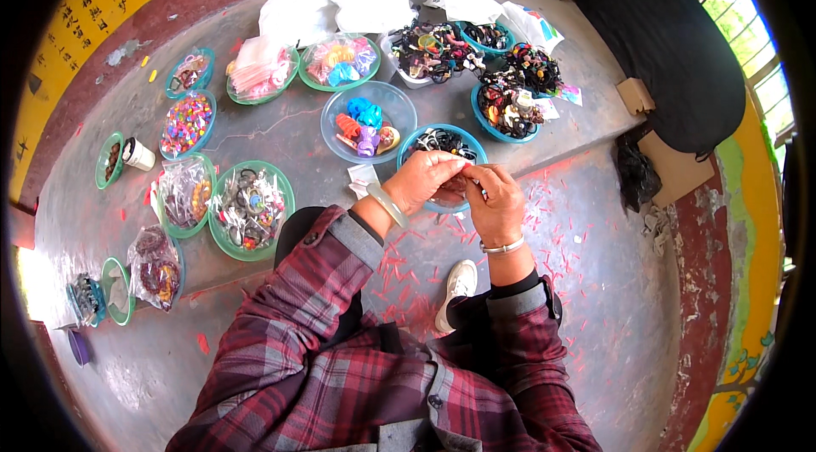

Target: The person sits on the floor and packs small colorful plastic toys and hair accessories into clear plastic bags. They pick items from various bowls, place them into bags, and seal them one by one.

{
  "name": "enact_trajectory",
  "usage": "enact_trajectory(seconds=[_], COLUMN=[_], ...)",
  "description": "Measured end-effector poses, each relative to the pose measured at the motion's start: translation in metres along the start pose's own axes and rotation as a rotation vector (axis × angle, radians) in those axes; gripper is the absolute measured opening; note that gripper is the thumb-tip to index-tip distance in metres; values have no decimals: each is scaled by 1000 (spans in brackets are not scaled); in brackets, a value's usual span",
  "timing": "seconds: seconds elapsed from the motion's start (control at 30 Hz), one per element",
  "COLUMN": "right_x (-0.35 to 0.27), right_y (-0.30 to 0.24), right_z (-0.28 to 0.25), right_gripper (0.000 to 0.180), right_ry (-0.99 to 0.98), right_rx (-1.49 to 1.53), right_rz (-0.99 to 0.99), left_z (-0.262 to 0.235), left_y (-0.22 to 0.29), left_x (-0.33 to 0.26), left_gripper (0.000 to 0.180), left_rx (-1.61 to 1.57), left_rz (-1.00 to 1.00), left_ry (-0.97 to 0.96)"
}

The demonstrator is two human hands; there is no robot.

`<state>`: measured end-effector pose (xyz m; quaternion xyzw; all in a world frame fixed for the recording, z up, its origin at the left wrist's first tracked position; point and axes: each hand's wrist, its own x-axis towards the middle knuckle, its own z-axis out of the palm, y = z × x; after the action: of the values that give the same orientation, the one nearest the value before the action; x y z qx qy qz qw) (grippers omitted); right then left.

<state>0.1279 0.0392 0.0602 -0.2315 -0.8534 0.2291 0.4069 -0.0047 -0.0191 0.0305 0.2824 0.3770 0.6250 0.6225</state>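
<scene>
The left hand (423, 182), its thumb and forefinger pressed together, seemed clamped on a tiny reddish piece (467, 164), largely hidden by the fingertips; the right hand (495, 204) had its fingers bunched just beside it, though whether they also gripped the piece could not be told. The piece sat between both hands, above the far part of a round blue-rimmed plastic bowl (484, 148) heaped with small black-and-white pieces (442, 142). Good work here called for a light pinch near the ends, with one hand steadying while the other did the fine moving, since so small a thing could easily slip or twist. Keeping the fingertips over the bowl seemed wise: anything dropped short could be lost among the thin red scraps (408, 273) strewn across the smooth grey concrete floor (625, 316).
</scene>
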Motion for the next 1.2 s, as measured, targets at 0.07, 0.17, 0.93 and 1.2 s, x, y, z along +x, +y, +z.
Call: enact_trajectory(seconds=[0.07, 0.17, 0.93, 1.2], right_x=[-1, 1, -4, -7], right_y=[6, 6, 16, 19], right_z=[0, -4, -6, 1], right_gripper=[14, 15, 21, 21], right_ry=[-11, -93, -34, -95], right_rx=[-42, -88, -170, -183], right_rz=[-11, -54, 49, 249], left_z=[3, -1, 0, 2], left_y=[3, -1, 5, -2], left_x=[-2, -1, 0, 1], left_gripper=[30, 32, 34, 34], left_rx=[54, 76, 71, 236], left_rz=[-31, -25, -56, 45], left_ry=[17, 13, 25, -46])
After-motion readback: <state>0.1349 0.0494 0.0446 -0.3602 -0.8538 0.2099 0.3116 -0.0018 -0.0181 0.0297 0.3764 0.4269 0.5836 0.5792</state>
